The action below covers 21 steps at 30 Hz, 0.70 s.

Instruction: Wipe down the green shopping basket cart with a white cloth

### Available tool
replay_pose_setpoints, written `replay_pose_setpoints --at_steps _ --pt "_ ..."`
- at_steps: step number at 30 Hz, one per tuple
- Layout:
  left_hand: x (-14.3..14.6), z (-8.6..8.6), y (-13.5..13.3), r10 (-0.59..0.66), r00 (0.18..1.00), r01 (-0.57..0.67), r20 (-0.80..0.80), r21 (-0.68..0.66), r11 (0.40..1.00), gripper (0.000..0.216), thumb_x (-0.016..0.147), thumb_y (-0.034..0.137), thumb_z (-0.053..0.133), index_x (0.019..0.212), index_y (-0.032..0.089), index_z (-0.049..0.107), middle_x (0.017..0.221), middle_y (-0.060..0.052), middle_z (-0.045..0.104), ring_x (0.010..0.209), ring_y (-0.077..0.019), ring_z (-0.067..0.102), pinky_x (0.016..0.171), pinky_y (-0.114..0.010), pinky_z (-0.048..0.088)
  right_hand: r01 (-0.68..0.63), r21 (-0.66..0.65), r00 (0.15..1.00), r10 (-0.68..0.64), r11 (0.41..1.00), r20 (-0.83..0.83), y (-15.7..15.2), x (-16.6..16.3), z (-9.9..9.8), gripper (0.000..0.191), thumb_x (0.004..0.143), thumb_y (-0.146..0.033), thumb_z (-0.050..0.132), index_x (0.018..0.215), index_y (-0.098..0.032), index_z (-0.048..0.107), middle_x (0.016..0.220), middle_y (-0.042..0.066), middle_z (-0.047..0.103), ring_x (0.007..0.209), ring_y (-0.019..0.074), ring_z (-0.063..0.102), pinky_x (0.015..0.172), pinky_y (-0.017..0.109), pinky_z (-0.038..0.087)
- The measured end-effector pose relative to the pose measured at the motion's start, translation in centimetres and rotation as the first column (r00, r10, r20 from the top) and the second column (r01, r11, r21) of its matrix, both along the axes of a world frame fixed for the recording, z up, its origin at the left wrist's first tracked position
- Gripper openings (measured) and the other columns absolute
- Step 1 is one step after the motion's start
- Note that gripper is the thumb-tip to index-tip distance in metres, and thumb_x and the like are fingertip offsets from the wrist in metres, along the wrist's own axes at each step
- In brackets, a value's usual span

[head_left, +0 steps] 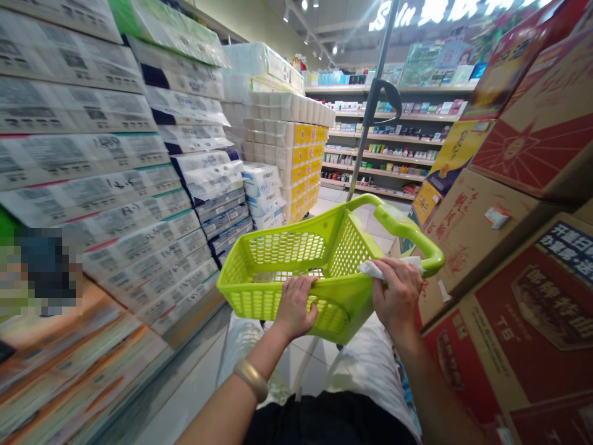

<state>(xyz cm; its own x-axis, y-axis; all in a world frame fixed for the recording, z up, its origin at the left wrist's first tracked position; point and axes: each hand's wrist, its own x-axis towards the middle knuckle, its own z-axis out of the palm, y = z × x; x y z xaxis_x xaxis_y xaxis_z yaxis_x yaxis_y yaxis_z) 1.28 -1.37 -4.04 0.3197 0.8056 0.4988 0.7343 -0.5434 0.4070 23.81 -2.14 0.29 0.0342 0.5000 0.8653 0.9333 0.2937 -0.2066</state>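
Stacked tissue packs [115, 185] and cardboard boxes [523, 185] flank the aisle; a patch low on the left is pixelated. The left hand [294, 306] grips the near rim of a green basket [287, 247] held before the body. The right hand [398, 296] is closed on a white cloth [373, 269] against the handle [407, 232], hiding most of the cloth.

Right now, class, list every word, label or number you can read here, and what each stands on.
"TB": red box, lower right.
"S", then more letters and Chinese characters: overhead sign, partly hidden.
Chinese print on brown cartons: too tilted to read.
Labels on tissue packs, left: blurred.
Green basket, white cloth: no text.
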Motion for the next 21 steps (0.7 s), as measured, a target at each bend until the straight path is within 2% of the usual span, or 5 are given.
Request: replay_pose_setpoints --at_steps 3,7,10,15,21 --pt "-0.1 -0.1 0.0 0.006 1.0 -0.006 -0.001 0.006 1.0 0.051 0.068 0.017 0.052 0.119 0.021 0.047 0.109 -0.007 0.057 0.105 -0.0261 0.05 0.099 -0.043 0.032 -0.014 -0.013 1.0 0.014 1.0 -0.006 -0.2 -1.8 -0.6 0.02 0.087 -0.022 0.052 0.101 -0.024 0.067 0.106 0.006 0.064 0.108 0.0255 0.053 0.107 0.046 0.026" --pt "-0.4 -0.1 0.0 -0.015 1.0 0.015 -0.01 0.013 1.0 0.05 0.07 0.02 0.052 0.12 0.021 0.047 0.11 -0.008 0.057 0.106 -0.0264 0.05 0.099 -0.044 0.033 -0.145 -0.114 0.988 0.151 0.983 0.041 -0.9 -4.8 -1.4 0.022 0.085 -0.018 0.053 0.103 -0.025 0.066 0.107 0.005 0.064 0.111 0.0234 0.052 0.108 0.041 0.026" --pt "-0.5 0.0 0.1 -0.027 1.0 0.027 -0.003 0.011 1.0 0.05 0.07 0.019 0.052 0.12 0.021 0.046 0.11 -0.007 0.058 0.106 -0.0262 0.05 0.099 -0.044 0.033 -0.171 -0.129 0.981 0.18 0.977 0.067 -1.1 -4.5 -1.1 0.023 0.085 -0.018 0.054 0.103 -0.026 0.065 0.106 0.003 0.065 0.109 0.0218 0.053 0.107 0.039 0.027" --pt "-0.2 0.2 0.2 -0.019 1.0 0.019 0.022 0.009 1.0 0.051 0.067 0.014 0.051 0.117 0.021 0.048 0.107 -0.006 0.058 0.103 -0.0254 0.051 0.096 -0.042 0.035 -0.073 -0.045 0.989 0.078 0.996 0.126 -0.1 1.0 0.7 0.019 0.085 -0.021 0.054 0.099 -0.025 0.066 0.103 0.003 0.066 0.103 0.022 0.055 0.104 0.04 0.029" --pt "0.1 0.2 1.0 -0.06 0.996 0.062 0.059 -0.017 0.998 0.051 0.066 0.016 0.052 0.117 0.021 0.048 0.107 -0.007 0.058 0.104 -0.0263 0.051 0.097 -0.044 0.034 0.08 0.074 0.99 -0.088 0.994 0.11 2.4 9.0 2.6 0.015 0.083 -0.023 0.052 0.088 -0.02 0.066 0.091 0.007 0.065 0.092 0.0242 0.056 0.088 0.039 0.04"
